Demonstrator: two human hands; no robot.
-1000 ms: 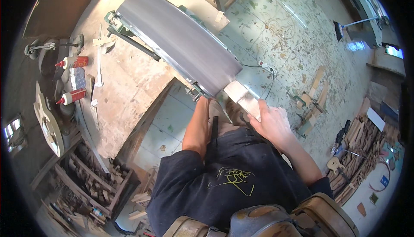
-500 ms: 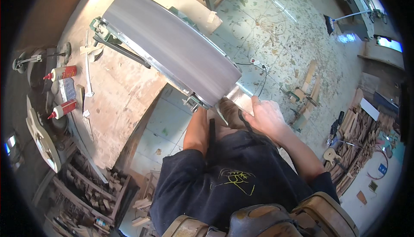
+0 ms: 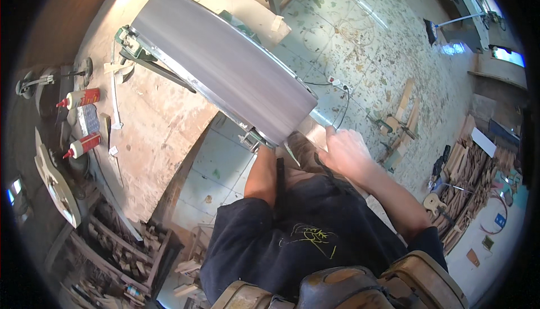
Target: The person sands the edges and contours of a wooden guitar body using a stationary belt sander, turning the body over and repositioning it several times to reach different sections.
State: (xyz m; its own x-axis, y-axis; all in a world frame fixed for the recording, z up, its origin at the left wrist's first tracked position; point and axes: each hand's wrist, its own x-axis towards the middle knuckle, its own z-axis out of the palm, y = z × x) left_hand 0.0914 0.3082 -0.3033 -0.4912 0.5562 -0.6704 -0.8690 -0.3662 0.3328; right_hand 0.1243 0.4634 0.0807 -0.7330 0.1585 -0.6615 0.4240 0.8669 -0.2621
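A wide belt sander (image 3: pixel 225 61) with a grey abrasive belt slants across the upper middle, its near end close to my body. Just past that end, a pale wooden piece (image 3: pixel 316 133) sticks out, partly covered by the belt. My right hand (image 3: pixel 347 150) grips this piece at its right side, thumb uppermost and fingers curled. My left forearm (image 3: pixel 260 175) reaches up under the sander's near left corner, beside a spring bolt (image 3: pixel 248 141). The left hand itself is hidden beneath the machine, so its fingers do not show.
The sander rests over a dusty wooden workbench (image 3: pixel 163 134). Two glue bottles (image 3: pixel 84 98) lie at its left, near a guitar-shaped wooden body (image 3: pixel 56 188). A power cable with a socket strip (image 3: pixel 336 82) crosses the littered floor. Wood scraps (image 3: pixel 458 191) are heaped at right.
My right hand and the wooden piece have shifted slightly left and down along the belt's end. My left forearm has moved a little to the right.
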